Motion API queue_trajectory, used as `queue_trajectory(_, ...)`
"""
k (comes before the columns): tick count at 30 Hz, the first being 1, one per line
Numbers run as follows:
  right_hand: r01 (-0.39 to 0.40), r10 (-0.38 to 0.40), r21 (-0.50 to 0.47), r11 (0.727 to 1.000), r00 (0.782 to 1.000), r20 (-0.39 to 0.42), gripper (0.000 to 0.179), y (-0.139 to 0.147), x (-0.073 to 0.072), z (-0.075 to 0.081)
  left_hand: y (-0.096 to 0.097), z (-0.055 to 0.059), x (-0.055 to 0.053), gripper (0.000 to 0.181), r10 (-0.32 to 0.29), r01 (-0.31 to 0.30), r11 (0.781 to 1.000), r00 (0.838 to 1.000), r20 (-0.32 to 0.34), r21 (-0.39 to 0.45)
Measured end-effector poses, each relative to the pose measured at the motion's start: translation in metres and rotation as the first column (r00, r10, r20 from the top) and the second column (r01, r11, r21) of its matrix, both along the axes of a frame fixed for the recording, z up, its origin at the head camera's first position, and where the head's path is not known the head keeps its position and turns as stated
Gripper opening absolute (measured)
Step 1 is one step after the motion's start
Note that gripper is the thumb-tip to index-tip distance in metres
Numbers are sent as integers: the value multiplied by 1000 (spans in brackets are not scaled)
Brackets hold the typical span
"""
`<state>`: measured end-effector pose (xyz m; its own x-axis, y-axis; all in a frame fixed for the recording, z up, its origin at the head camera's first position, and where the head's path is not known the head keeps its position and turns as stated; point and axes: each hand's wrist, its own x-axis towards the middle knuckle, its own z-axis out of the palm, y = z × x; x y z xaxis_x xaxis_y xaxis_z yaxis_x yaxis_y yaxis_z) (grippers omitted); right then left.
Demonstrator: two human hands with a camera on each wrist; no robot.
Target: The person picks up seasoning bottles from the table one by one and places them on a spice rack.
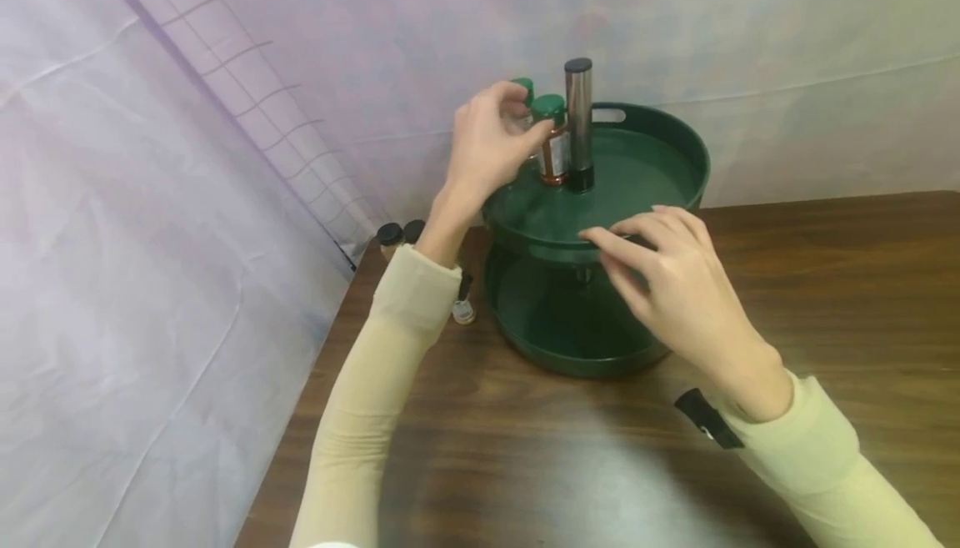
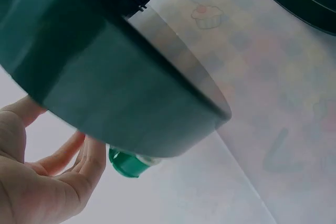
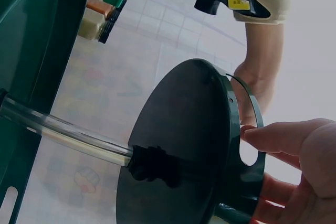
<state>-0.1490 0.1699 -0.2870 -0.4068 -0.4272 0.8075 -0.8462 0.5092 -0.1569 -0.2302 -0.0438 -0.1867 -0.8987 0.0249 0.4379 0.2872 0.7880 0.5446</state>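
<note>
A green two-tier tray [image 1: 637,156] stands on the table. On its upper tier, a spice bottle with a green cap [image 1: 553,148] stands beside a slim silver cylinder [image 1: 579,118] with black ends. Behind them shows another green cap [image 1: 524,87], partly covered by my left hand [image 1: 487,139]. That hand's thumb and fingers are spread apart around the bottles; whether they touch the glass is hard to see. At the near rim of the upper tier, my right hand [image 1: 667,281] grips the edge beside the handle slot [image 3: 249,150], thumb and fingers on either side.
Left of the tray, black-capped jars [image 1: 390,235] stand on the brown wooden table [image 1: 480,448], partly hidden by my left arm. A smaller bottle [image 1: 463,310] is near the lower tier [image 1: 592,364]. A pale cloth wall [image 1: 420,47] rises close behind.
</note>
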Motion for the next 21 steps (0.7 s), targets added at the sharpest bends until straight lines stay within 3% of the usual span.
queue_trajectory(10,18,-18,10,1000,1000,18,38,6,-2,0,-16,-4,18,42,-61,64,997,997,-53,51)
queue_trajectory(21,17,-17,5,1000,1000,11,37,10,-4,0,-43,-20,42,38,-91,106,983,991,-102,151)
